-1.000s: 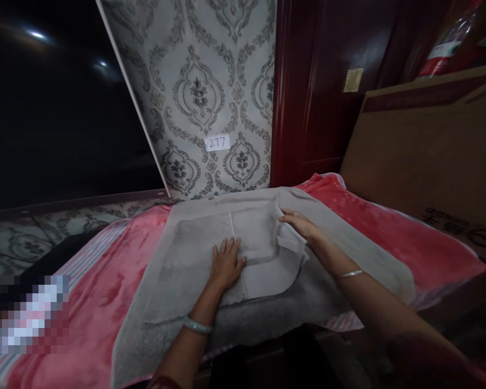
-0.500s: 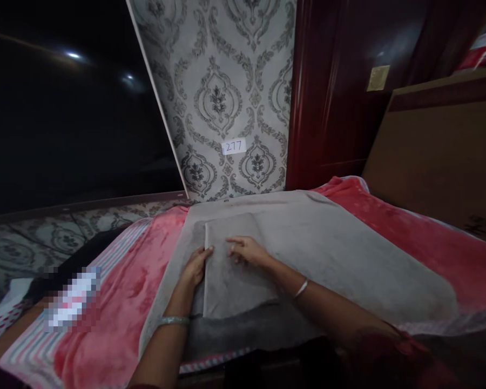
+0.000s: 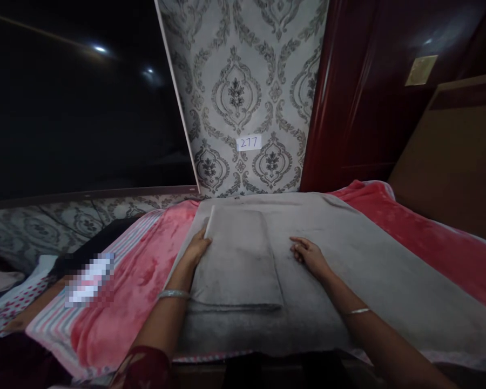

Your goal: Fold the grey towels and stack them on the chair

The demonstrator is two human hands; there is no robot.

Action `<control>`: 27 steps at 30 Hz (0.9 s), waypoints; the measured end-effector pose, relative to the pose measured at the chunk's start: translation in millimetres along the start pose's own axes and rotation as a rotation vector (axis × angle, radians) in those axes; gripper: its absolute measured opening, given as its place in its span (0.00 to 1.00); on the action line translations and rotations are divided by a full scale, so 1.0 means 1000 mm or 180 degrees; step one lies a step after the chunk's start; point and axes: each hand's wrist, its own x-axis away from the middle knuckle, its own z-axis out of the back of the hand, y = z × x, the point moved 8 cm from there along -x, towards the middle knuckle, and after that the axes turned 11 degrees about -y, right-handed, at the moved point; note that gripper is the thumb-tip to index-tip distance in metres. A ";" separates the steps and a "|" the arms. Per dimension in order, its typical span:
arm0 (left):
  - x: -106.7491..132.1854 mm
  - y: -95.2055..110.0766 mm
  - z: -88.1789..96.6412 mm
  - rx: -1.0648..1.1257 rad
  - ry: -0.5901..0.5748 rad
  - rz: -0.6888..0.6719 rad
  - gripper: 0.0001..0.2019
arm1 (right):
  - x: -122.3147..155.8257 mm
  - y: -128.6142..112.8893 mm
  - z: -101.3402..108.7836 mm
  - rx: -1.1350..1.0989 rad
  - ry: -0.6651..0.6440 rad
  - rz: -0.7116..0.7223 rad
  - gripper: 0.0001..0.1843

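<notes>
A grey folded cloth [image 3: 243, 259] lies as a flat rectangle on a larger spread of grey fabric [image 3: 372, 270]. My left hand [image 3: 199, 246] is closed on its left edge, thumb on top; the other fingers are partly hidden along that side. To the right of the folded cloth, my right hand [image 3: 310, 256] is over the grey fabric and holds nothing. Its index finger points left and the other fingers are loosely bent. Whether that hand touches the fabric I cannot tell.
Pink-red fleece with a striped border [image 3: 133, 270] lies at the left, and red fleece [image 3: 425, 243] at the right. A large dark screen [image 3: 85, 108] stands back left. A cardboard panel [image 3: 461, 156] leans at the right. A paper label [image 3: 249, 142] is on the wall.
My right hand has moved off the folded cloth to the right. The cloth's left edge now leans outward at the top, with my left hand still at it. The view has shifted slightly.
</notes>
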 end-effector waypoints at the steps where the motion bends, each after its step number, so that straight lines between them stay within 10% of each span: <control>1: 0.002 -0.006 0.004 -0.0029 0.0008 0.0128 0.30 | -0.001 0.000 -0.001 0.0021 -0.0010 0.0002 0.25; 9: 0.036 -0.028 0.005 -0.0182 -0.0293 0.0108 0.28 | -0.001 0.000 0.000 -0.0017 -0.0024 0.0045 0.26; 27: 0.075 0.001 0.040 -0.3021 0.0848 0.0217 0.33 | -0.004 -0.002 -0.010 0.0302 0.0061 -0.0524 0.18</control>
